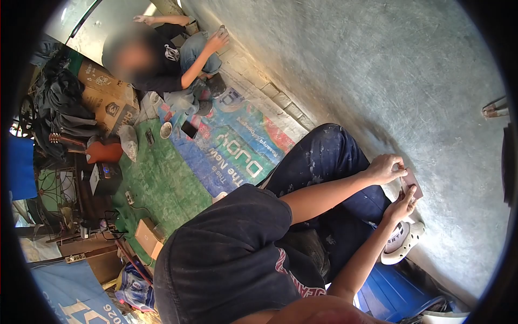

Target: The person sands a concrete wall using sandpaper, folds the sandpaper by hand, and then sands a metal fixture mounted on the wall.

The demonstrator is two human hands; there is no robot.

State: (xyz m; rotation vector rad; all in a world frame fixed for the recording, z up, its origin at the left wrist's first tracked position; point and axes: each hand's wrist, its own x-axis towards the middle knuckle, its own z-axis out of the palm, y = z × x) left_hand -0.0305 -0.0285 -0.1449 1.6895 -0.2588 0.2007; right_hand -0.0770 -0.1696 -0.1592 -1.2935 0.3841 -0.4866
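On my head feed, I log the held sheet (414,184) as dull reddish brown and the wall (399,81) as mottled grey with paler streaks. I log the wearer's trousers (324,159) as dark navy with whitish spatter, the wearer's shirt (232,243) as faded black with red-and-white lettering, and the clog (411,240) as cream with a pattern of dark holes. I read the floor mat (167,178) as green with lighter blotches, the banner (232,143) as blue, green and red with white lettering, and the guitar (104,153) as orange-red.
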